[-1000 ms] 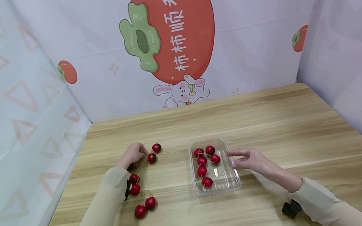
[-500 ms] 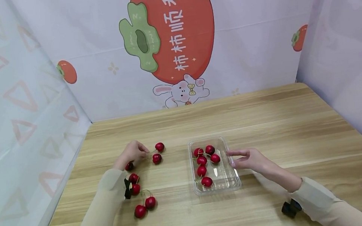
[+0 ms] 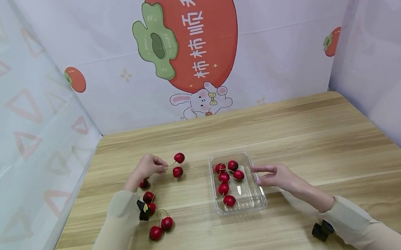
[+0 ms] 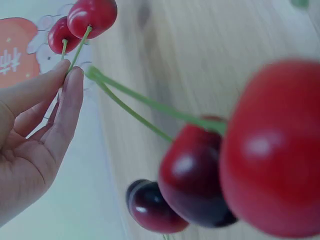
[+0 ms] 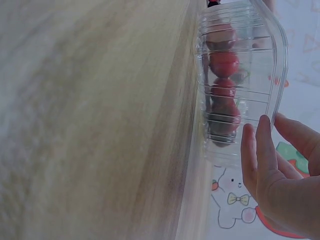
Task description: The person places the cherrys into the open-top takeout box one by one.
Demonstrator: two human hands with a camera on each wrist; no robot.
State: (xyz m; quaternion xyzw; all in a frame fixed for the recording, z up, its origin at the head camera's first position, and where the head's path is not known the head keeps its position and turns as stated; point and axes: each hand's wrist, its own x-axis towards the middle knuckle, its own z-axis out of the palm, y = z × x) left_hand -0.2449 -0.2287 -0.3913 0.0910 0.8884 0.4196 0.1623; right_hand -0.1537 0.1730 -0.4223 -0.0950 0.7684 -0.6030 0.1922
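My left hand (image 3: pixel 149 166) pinches the thin green stems of a pair of red cherries (image 3: pixel 178 172) between thumb and fingertips. In the left wrist view this pair (image 4: pixel 92 17) hangs past the fingertips. Whether it still touches the table is unclear. My right hand (image 3: pixel 280 177) holds the right rim of a clear plastic container (image 3: pixel 251 196), its fingertips around the edge. Inside lie several cherries (image 3: pixel 224 189), mostly on the left side. The right wrist view shows the hand (image 5: pixel 285 185) at the rim, with cherries (image 5: pixel 224 64) behind the ribbed wall.
Joined cherries (image 3: pixel 155 233) lie on the wooden table (image 3: pixel 200 246) at front left. More cherries (image 3: pixel 148 197) sit beside the left sleeve, partly hidden. Another cherry (image 3: pixel 144 184) lies under the left wrist. Printed cloth (image 3: pixel 270 49) walls the back and sides.
My left hand has moved slightly right and away from me, drawing its cherry pair along by the stems. The right hand and the container stay put.
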